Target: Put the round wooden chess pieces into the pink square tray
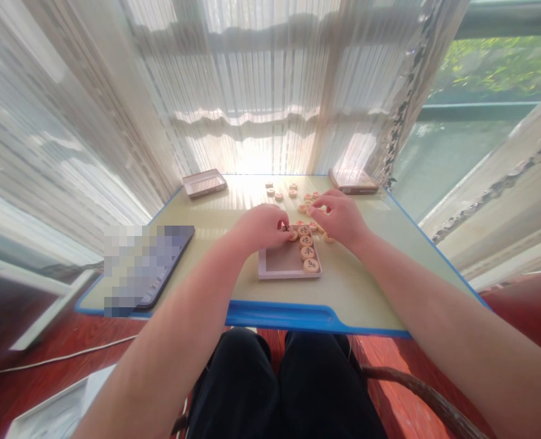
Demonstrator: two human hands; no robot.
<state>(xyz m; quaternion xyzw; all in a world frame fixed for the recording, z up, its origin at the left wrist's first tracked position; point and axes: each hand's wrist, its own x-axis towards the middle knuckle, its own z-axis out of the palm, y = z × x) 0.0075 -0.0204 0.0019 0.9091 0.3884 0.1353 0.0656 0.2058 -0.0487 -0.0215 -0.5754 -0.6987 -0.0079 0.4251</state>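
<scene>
A shallow pinkish tray (282, 262) sits in the middle of the small table (366, 286). Round wooden chess pieces (307, 251) stand in a column along its right side. My left hand (261, 228) rests over the tray's far edge, its fingertips pinched on a piece with a dark mark (286, 228). My right hand (338, 216) hovers just right of the tray's far corner, fingers curled over loose pieces (313, 210) on the table; what they grip is hidden.
More loose pieces (279, 192) lie toward the far edge. A tray (205, 183) sits at the far left corner, another box (354, 180) at the far right. A dark tablet (169, 259) lies on the left. Sheer curtains hang behind. My legs are under the blue table edge.
</scene>
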